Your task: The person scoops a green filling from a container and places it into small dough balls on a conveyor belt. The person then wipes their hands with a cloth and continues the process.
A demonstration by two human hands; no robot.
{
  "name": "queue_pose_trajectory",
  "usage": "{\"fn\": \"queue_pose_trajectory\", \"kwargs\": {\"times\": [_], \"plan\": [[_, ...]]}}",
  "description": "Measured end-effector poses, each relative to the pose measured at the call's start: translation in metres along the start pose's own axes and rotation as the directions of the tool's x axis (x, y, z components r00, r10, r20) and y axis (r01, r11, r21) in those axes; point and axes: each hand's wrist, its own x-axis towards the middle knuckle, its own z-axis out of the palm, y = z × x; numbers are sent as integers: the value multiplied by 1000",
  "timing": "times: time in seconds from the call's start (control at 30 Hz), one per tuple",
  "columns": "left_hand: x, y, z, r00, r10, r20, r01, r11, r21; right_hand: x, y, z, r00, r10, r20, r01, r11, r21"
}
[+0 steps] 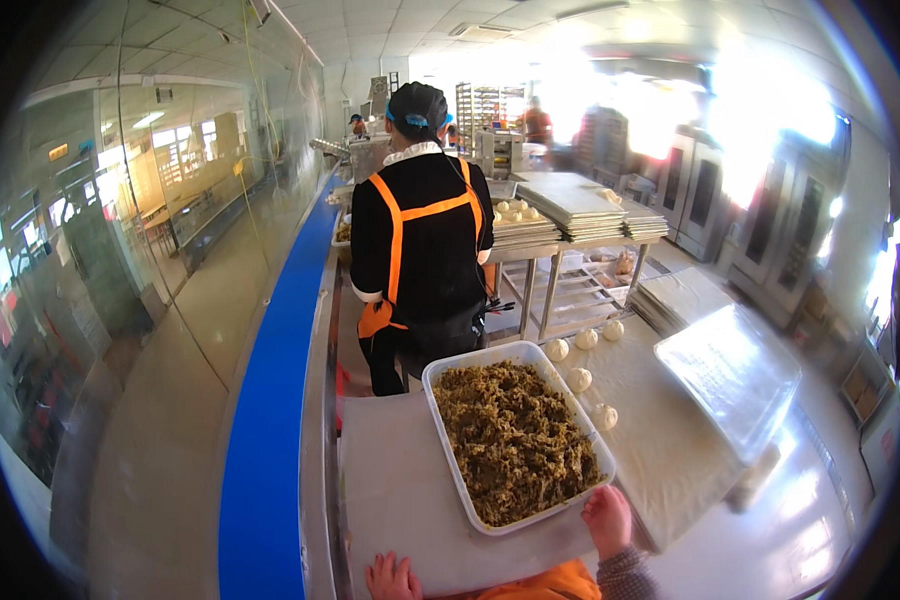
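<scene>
A white plastic tub [436, 442] of chopped brown-green filling [517, 442] stands before me on a pale work surface [397, 480]. My left hand [394, 579] rests on that surface near its front edge, fingers slightly spread, holding nothing visible. At the tub's near right corner is my right hand [608, 519], its fingers curled; whether they grip the rim is not clear. Pleated buns [579, 379] sit on a cloth-covered tray [645, 420] just right of the tub. A translucent plastic lid or tub [731, 375] lies over this tray's right side.
A blue conveyor belt [270, 450] runs along my left beside a clear partition [187, 225]. Ahead sits a co-worker [427, 240] with orange apron straps. Stacked trays [570, 199] and more buns [516, 210] are on a metal table beyond; ovens [690, 180] line the right.
</scene>
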Motion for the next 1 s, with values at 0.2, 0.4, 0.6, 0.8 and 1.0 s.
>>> {"fn": "queue_pose_trajectory", "kwargs": {"times": [0.2,0.4,0.6,0.8,1.0], "plan": [[-4,-7,3,999,33,34,-34,999,18,0,-1,2,1000,28,-13,-27,998,55],[-6,-8,6,999,35,29,-35,999,18,1,-2,5,999,27,-30,-23,993,112],[-12,-15,16,999,51,2,-51,999,19,-1,-3,8,998,26,-49,-20,994,108],[-12,-12,15,999,32,8,-32,999,18,0,0,8,997,13,-76,-4,993,121],[-9,-9,11,999,22,38,-22,1000,12,1,0,8,996,13,-86,-3,994,113]]}}
